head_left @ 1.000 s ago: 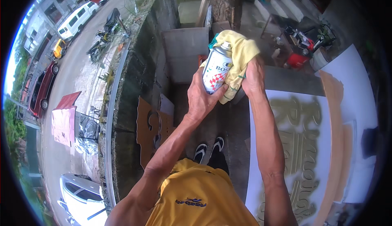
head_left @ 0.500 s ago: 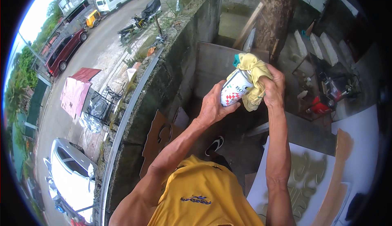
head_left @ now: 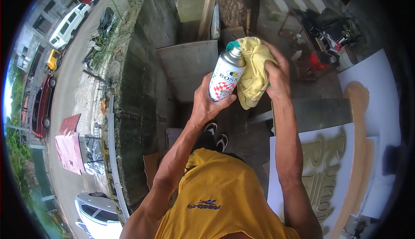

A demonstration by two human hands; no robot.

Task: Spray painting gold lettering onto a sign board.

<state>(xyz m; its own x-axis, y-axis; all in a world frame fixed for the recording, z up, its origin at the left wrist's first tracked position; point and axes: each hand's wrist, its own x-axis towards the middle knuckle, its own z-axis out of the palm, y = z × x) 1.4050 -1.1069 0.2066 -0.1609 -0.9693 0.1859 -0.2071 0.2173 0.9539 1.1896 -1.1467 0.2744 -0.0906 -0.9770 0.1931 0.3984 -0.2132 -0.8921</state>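
A white spray can [head_left: 223, 81] with a red checkered pattern stands slightly tilted in front of me, its white nozzle at the top uncovered. My left hand [head_left: 207, 100] is wrapped round its lower part. Beside the can, my right hand [head_left: 279, 74] grips a crumpled yellow cloth [head_left: 252, 68] with a green edge. The cloth hangs down close against the can's right side; whether it touches the can is hard to tell.
Below right lies a white board [head_left: 276, 191] with raised lettering [head_left: 322, 165] sprayed a dull gold. A mossy concrete wall [head_left: 134, 66] runs along my left, with a street and parked vehicles beyond. A cluttered table [head_left: 298, 31] and a tree trunk [head_left: 237, 5] stand farther off.
My right hand has drawn the cloth off the can's top to its right side, baring the nozzle. The can is more upright. My view has turned to the right.
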